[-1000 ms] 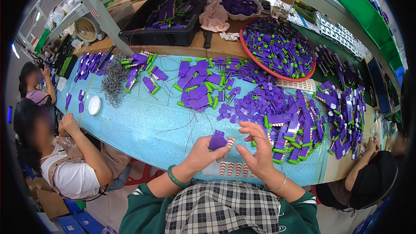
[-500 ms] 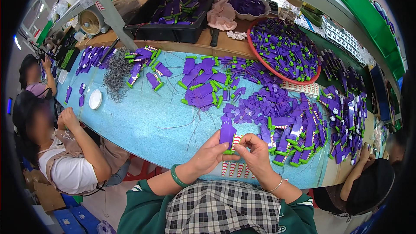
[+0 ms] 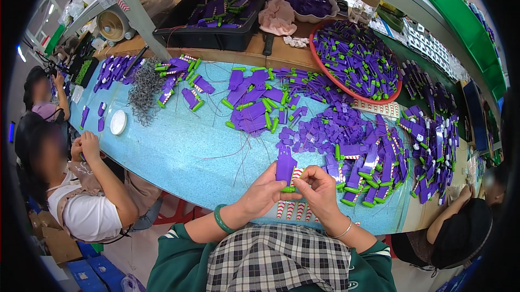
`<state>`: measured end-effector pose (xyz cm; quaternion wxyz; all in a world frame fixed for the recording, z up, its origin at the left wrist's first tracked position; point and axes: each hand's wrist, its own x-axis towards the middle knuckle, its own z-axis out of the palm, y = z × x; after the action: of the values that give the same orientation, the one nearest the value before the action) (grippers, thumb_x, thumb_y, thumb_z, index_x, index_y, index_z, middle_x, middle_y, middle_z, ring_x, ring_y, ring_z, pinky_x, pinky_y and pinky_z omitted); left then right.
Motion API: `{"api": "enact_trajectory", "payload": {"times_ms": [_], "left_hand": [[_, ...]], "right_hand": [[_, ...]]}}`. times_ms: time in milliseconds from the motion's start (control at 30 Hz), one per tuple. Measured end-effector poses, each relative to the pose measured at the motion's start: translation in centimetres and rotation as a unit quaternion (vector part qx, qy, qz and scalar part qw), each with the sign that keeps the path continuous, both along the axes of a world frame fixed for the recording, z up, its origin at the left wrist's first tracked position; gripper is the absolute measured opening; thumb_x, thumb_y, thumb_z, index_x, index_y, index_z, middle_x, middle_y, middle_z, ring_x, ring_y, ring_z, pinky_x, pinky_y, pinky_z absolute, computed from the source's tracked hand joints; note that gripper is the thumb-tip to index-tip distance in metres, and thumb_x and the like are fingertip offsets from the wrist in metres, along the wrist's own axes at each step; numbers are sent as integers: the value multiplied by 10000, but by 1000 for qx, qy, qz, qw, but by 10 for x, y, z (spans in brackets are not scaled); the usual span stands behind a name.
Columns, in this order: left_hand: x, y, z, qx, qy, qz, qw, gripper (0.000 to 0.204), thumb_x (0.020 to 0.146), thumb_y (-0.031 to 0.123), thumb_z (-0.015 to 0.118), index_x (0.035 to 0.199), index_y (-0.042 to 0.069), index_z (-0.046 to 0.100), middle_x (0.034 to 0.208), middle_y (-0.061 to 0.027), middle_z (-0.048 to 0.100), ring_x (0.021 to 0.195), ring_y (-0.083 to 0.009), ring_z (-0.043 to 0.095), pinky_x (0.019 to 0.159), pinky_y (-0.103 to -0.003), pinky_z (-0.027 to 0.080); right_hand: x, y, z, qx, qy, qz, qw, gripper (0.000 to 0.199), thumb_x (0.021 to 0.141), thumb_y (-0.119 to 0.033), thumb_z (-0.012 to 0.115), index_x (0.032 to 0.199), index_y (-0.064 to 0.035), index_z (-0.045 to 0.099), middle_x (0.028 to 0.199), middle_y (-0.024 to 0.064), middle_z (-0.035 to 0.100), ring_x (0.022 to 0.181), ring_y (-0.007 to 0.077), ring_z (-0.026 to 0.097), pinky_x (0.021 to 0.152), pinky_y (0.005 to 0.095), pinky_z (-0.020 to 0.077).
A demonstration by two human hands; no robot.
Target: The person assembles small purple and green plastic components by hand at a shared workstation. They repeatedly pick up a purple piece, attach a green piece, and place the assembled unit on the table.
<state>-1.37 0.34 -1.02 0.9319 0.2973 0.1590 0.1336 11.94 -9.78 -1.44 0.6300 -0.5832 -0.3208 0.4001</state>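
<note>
My left hand and my right hand meet over the near edge of the light blue table. Together they hold an upright purple plastic part with a green piece at its lower end. The left fingers grip its bottom from the left. The right fingertips pinch the green end from the right. Just right of my hands lies a heap of purple and green parts.
A red basin full of purple parts and a black crate stand at the back. A bundle of grey wire springs and a white lid lie left. Other people sit at the left and right sides.
I picked a purple part off the pile and brought it closer. It now stands upright between both hands, which have come together at the table's edge.
</note>
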Motion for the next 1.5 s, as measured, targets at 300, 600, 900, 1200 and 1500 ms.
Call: {"api": "enact_trajectory", "payload": {"times_ms": [300, 600, 900, 1200, 1500], "left_hand": [[3, -2, 6, 163, 70, -13, 984, 341, 911, 11, 472, 1242, 39, 393, 1177, -89, 507, 1123, -189, 527, 946, -399, 500], [-1, -11, -5, 289, 78, -6, 954, 242, 950, 103, 517, 1175, 38, 457, 1100, -42, 535, 1014, -115, 531, 878, -296, 485], [5, -11, -9, -110, -41, -148, 982, 323, 992, 342, 335, 916, 68, 490, 707, -34, 496, 573, -131, 507, 494, -260, 420], [10, -3, -18, -95, -51, -266, 958, 289, 961, 308, 427, 840, 60, 512, 591, -23, 487, 437, -113, 418, 389, -238, 322], [4, 29, 34, 874, -85, 218, 425, 217, 655, 5, 680, 814, 45, 538, 964, -132, 605, 864, -303, 634, 680, -311, 552]], "right_hand": [[0, -1, -7, 11, -35, -15, 999, 103, 796, -6, 691, 814, -15, 590, 817, 36, 579, 726, 85, 547, 671, 234, 455], [8, -1, 5, 88, -361, -45, 927, 146, 724, -38, 715, 733, -12, 571, 743, 80, 586, 688, 185, 540, 597, 283, 421], [10, 6, 11, -6, -143, 123, 982, 456, 718, -234, 743, 1061, 2, 556, 1019, 139, 597, 938, 239, 594, 741, 320, 503], [16, 0, 13, 19, 107, 141, 984, 269, 876, -184, 566, 993, 43, 649, 1000, 107, 651, 941, 166, 594, 851, 292, 450], [25, 3, 26, -1, 227, 128, 965, 214, 874, -148, 600, 1034, -7, 611, 975, 18, 617, 904, 83, 542, 845, 260, 425]]}}
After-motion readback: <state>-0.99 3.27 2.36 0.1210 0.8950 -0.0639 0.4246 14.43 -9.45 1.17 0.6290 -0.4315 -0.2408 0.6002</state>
